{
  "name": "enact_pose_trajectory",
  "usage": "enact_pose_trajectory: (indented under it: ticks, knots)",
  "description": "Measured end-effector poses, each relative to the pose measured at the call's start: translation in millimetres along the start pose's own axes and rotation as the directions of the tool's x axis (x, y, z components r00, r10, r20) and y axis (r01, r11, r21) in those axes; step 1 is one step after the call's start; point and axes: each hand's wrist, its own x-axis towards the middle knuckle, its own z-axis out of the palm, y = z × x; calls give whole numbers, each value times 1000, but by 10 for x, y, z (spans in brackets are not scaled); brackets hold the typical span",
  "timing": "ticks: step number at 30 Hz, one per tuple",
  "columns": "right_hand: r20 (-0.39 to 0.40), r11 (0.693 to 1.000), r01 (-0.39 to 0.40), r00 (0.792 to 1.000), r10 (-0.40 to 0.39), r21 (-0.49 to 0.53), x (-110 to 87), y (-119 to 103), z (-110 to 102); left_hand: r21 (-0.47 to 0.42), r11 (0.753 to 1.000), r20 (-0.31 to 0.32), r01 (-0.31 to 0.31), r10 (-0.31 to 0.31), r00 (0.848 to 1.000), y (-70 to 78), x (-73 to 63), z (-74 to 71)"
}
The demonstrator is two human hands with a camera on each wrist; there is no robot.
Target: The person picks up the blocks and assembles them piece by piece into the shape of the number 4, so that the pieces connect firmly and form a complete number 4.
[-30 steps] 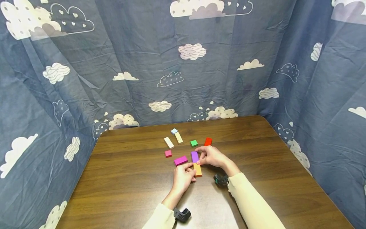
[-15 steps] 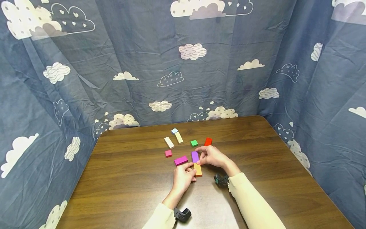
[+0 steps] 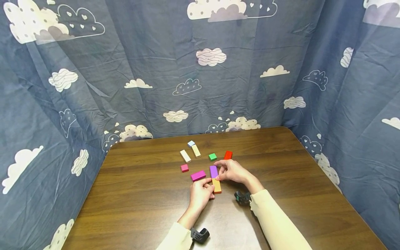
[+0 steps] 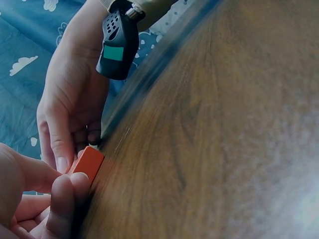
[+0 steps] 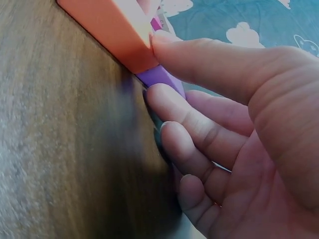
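In the head view, an orange block (image 3: pixel 217 186) and a purple block (image 3: pixel 214 171) lie end to end on the wooden table. My left hand (image 3: pixel 199 194) holds the orange one from its left side, its index fingertip near the seam. Over the purple block, my right hand (image 3: pixel 233 172) has its thumb at the seam and its index finger at the far end. The right wrist view shows the right thumb against the orange block's (image 5: pixel 114 32) end and the other fingers along the purple block (image 5: pixel 160 79). A magenta block (image 3: pixel 198 176) lies just beyond the left hand.
Beyond the hands lie a pink block (image 3: pixel 184 168), a green block (image 3: pixel 213 157), a red block (image 3: pixel 228 155), a white block (image 3: pixel 185 156), a cream block (image 3: pixel 196 151) and a light blue block (image 3: pixel 191 143). A cloud-patterned curtain (image 3: pixel 156 97) stands behind the table.
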Motion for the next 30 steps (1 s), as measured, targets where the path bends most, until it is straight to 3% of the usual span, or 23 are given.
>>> enact_pose_trajectory:
  ticks: [11, 16, 23, 27, 30]
  knots:
    - [-71, 1000, 18, 997, -18, 3, 52, -104, -160, -20, 1000, -8, 14, -14, 1000, -8, 11, 7]
    - [-131, 997, 32, 991, -40, -65, 145, -150, -239, -43, 999, -1, 23, -23, 1000, -13, -1, 10]
    - [-194, 974, 90, 972, -131, -207, 400, -102, -330, -49, 999, -6, 24, -24, 1000, 10, 7, -9]
    - [-190, 947, 56, 974, -121, -316, 503, -4, -346, -59, 998, 3, 26, -26, 1000, 7, 11, -1]
    - [-193, 941, 16, 977, -86, -339, 533, 56, -331, -71, 997, 11, 34, -34, 999, -7, -2, 10]
